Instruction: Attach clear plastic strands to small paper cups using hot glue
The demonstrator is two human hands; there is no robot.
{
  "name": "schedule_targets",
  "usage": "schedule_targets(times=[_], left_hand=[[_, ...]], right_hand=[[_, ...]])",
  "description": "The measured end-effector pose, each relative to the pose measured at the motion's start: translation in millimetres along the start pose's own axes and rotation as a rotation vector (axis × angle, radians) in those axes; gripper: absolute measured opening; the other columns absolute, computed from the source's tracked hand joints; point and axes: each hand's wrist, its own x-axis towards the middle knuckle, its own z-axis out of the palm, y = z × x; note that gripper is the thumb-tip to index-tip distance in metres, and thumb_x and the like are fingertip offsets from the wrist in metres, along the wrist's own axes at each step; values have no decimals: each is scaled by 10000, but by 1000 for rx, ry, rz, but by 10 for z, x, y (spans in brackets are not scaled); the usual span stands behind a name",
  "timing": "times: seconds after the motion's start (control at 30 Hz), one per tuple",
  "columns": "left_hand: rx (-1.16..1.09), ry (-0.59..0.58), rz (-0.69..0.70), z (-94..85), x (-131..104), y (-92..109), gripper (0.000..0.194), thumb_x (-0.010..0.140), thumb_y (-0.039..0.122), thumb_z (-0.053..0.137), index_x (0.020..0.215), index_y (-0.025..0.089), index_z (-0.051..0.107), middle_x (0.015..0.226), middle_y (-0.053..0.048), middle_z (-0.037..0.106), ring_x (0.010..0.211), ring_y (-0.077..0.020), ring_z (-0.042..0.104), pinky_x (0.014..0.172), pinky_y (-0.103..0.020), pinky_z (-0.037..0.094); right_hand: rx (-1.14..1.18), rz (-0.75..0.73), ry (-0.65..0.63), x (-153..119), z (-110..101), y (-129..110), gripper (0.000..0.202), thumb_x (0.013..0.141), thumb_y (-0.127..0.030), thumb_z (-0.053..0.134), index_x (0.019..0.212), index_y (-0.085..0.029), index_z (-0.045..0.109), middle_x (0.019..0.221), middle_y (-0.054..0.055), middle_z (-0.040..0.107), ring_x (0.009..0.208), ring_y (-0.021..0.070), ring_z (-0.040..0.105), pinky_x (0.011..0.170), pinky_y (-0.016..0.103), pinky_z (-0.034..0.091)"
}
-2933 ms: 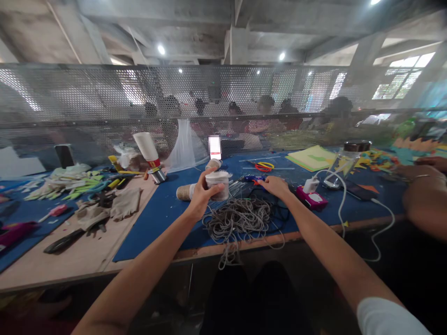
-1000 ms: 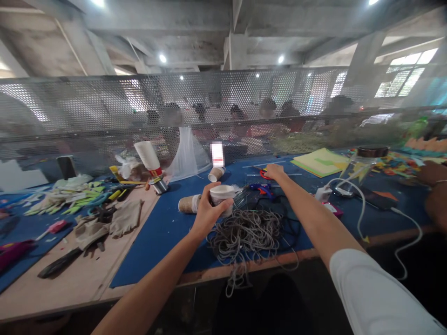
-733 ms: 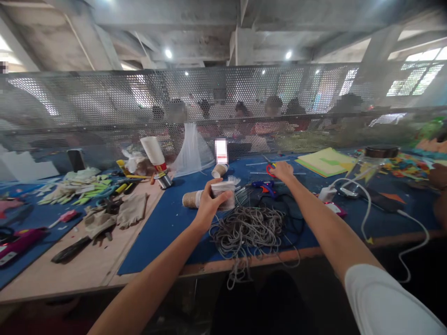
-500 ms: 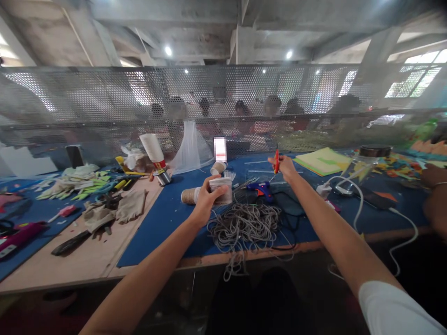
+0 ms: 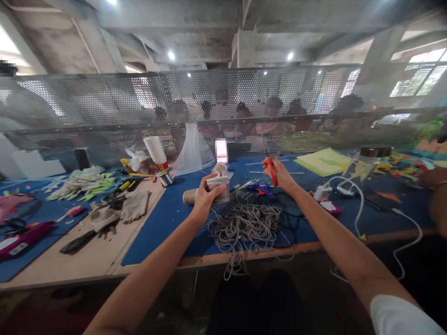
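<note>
My left hand point(image 5: 206, 197) is wrapped round a clear plastic container point(image 5: 222, 191) with a whitish top, just behind the tangle of grey cord point(image 5: 249, 225). A spool of twine point(image 5: 189, 197) lies to the left of that hand, and another roll point(image 5: 220, 168) stands behind it. My right hand point(image 5: 279, 174) grips red-handled scissors point(image 5: 271, 171), raised over the blue mat with the dark tip upward. Between the hands, a blue glue gun point(image 5: 261, 190) rests on the mat beside thin clear sticks point(image 5: 242, 190).
Stacked paper cups point(image 5: 155, 151) lean at the left, near gloves point(image 5: 135, 207) and tools. Yellow-green paper sheets point(image 5: 323, 162), a lidded jar point(image 5: 359, 170) and a white cable point(image 5: 361, 214) occupy the right. A mesh screen point(image 5: 244, 83) runs behind; another person's arm point(image 5: 438, 200) is at far right.
My right hand has shifted slightly left and lower, and the scissors have tilted the other way. The view has turned a little. My left hand still holds the container.
</note>
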Motion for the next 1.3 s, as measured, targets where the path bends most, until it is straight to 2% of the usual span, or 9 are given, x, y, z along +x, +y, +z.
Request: schedule_targets(times=[0.1,0.17,0.33,0.43,0.63,0.93,1.3], left_hand=[[-39,6,23,-13,11,34,633,706,387,817,1271,244,569,1084,-40,676,931,-186,662,799,-293,541],[-58,9,22,-21,18,51,625,713,394,809,1269,252,562,1088,-37,673,915,-186,667,787,-298,547],[-37,42,35,-31,31,42,600,707,397,812,1240,258,575,1079,-23,666,908,-178,657,772,-286,544],[0,74,62,-28,31,21,609,709,397,812,1253,259,575,1082,-30,663,907,-176,653,776,-290,543],[91,100,102,-11,4,32,633,700,391,821,1267,254,576,1080,-42,671,918,-183,647,797,-301,543],[210,50,190,1,-16,38,650,697,375,826,1276,261,554,1072,-28,669,918,-174,632,778,-270,533],[308,97,273,12,-17,55,613,693,339,825,1242,256,564,1136,-47,662,982,-185,637,860,-312,539]], right_hand=[[-273,-167,-108,-346,152,-193,303,796,-277,588,1087,-207,541,1012,48,635,809,181,600,751,311,501],[-412,-192,-145,-500,232,-280,283,838,-287,560,1111,-218,524,1038,58,622,778,189,601,726,316,488],[-610,-308,-139,-614,276,-310,302,855,-273,555,1146,-203,515,1189,126,599,976,280,630,864,394,475],[-649,-316,-165,-630,263,-286,315,847,-279,574,1148,-206,517,1208,131,601,1046,305,616,903,418,465],[-663,-343,-202,-679,298,-333,304,861,-272,571,1151,-192,530,1196,135,613,1076,298,603,918,412,455],[-696,-264,-264,-758,350,-458,279,919,-335,534,1157,-190,543,1151,97,608,904,231,643,765,326,445],[-786,-281,-224,-788,330,-490,300,894,-338,561,1151,-184,556,1153,90,650,897,235,659,708,308,386]])
